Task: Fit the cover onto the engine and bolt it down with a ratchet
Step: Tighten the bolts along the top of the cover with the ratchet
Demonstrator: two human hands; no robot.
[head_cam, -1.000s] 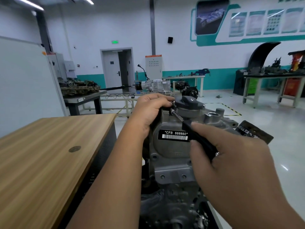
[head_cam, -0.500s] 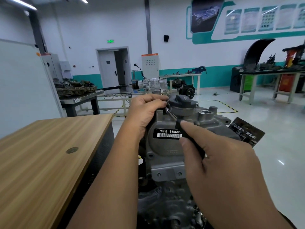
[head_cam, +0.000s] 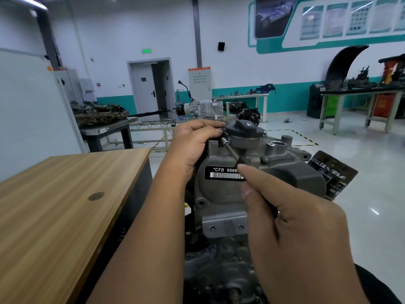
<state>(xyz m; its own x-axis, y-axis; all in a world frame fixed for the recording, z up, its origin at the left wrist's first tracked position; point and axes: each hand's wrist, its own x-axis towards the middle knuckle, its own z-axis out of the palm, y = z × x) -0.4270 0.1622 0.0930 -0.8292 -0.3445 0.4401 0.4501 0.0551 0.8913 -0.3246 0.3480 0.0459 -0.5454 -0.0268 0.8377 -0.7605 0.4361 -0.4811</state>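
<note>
Head view of a bolting step on an engine standing beside a wooden table. The cover, a grey cast-metal housing bearing a black barcode label and a black filler cap, sits seated on top of the engine, upright and facing the viewer. The ratchet runs diagonally across the cover's upper face, its socket end at the top left corner just beside the filler cap, its dark handle descending to the lower right. The left hand curls over that top left corner, fingers closed around the head of the ratchet (the bolt itself is hidden beneath them). The right hand is clamped on the handle, index finger extended along it. The cover appears rigid and fairly heavy, with bare metal that may be slick if oily; its flanged edges and bosses look like the safest places to steady it, not the plastic cap. The ratchet is stiff and slender, best held at the far end of the handle for leverage while the other hand keeps the socket square on the fastener, since a tilted socket could slip off. Workbenches and other assemblies stand well apart in the background.
</note>
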